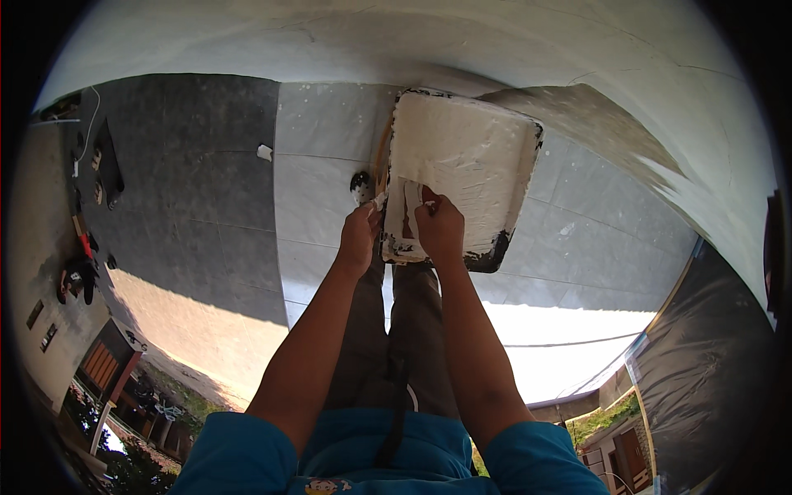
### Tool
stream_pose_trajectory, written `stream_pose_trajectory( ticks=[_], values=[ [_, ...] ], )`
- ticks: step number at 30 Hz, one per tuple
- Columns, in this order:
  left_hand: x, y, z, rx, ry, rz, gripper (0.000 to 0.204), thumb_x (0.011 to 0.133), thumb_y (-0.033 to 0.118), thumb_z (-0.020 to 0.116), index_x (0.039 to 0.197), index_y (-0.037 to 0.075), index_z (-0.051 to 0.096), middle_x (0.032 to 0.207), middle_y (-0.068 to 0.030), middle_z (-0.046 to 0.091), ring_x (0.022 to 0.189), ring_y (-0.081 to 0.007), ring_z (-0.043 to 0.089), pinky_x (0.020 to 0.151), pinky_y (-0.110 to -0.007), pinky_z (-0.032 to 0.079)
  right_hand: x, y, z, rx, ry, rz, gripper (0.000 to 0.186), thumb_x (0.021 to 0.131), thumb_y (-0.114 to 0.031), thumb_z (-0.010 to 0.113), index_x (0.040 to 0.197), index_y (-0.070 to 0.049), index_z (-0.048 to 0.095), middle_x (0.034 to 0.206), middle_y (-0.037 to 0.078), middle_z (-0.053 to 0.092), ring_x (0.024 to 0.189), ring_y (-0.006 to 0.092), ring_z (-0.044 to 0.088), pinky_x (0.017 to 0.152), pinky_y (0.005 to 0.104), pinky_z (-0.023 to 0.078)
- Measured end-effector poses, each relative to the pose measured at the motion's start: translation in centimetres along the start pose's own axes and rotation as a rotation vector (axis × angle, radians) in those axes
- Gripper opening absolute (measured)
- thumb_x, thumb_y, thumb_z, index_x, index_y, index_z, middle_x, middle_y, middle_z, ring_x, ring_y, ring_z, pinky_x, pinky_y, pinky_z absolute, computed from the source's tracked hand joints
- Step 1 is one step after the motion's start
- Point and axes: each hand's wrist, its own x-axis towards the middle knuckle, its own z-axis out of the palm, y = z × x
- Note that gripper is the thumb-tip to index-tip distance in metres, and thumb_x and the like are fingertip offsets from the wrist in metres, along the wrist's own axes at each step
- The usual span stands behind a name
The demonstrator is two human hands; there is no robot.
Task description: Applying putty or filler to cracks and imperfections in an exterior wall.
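Note:
A black tray (pixel 535 157) spread with white paste (pixel 466 148) lies in front of me, its rim chipped and smeared white. My right hand (pixel 440 224) is closed round a flat scraper (pixel 411 216) with a paste-coated blade, over the tray's near left part. At the tray's left rim, my left hand (pixel 360 237) is closed, with a small whitish end showing past its fingers. What that piece is, and whether it is separate from the rim, I cannot make out.
White-stained footwear (pixel 360 186) shows left of the tray. A small white scrap (pixel 265 153) lies on the dark grey floor (pixel 223 198). A pale wall (pixel 247 41) rises close ahead. Black sheeting (pixel 701 371) hangs at the right, and several dark items (pixel 78 276) are far left.

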Motion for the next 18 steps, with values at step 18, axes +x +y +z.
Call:
stream_pose_trajectory(
  ticks=[18],
  values=[
    [-0.6, 0.4, 0.5, -0.014, 0.048, -0.022, 0.043, 0.096, 0.032, 0.053, 0.129, 0.004, 0.053, 0.126, -0.0071, 0.059, 0.118, -0.0212, 0.054, 0.108, -0.038, 0.039, -0.4, 0.2, -1.6, 0.113, 0.146, 0.079, 0.029, 0.083, -0.019, 0.061, 0.098, 0.004, 0.065, 0.083, 0.023, 0.069, 0.079, 0.0418, 0.067, 0.073, 0.0464, 0.052]
  ],
)
